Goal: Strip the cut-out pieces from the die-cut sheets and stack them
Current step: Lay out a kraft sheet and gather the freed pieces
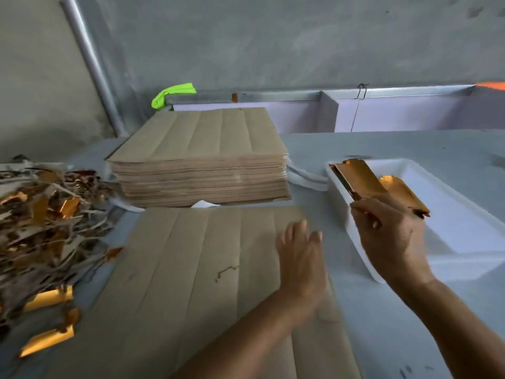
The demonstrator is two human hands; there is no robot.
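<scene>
A brown die-cut sheet (191, 269) lies flat on the table in front of me, scored into long strips. My left hand (300, 258) rests on its right part with the fingers straight. My right hand (390, 236) grips a bundle of gold cut-out pieces (363, 181) over the left end of a white tray (464, 222). A second gold piece (404, 195) lies just behind that bundle in the tray. A thick stack of brown sheets (202, 160) stands behind the flat sheet.
A heap of brown and gold waste strips (46, 228) covers the left side of the table. White strapping (306, 176) lies between the stack and the tray. A grey wall, a metal pipe (90, 64) and a green cloth (172, 95) are behind.
</scene>
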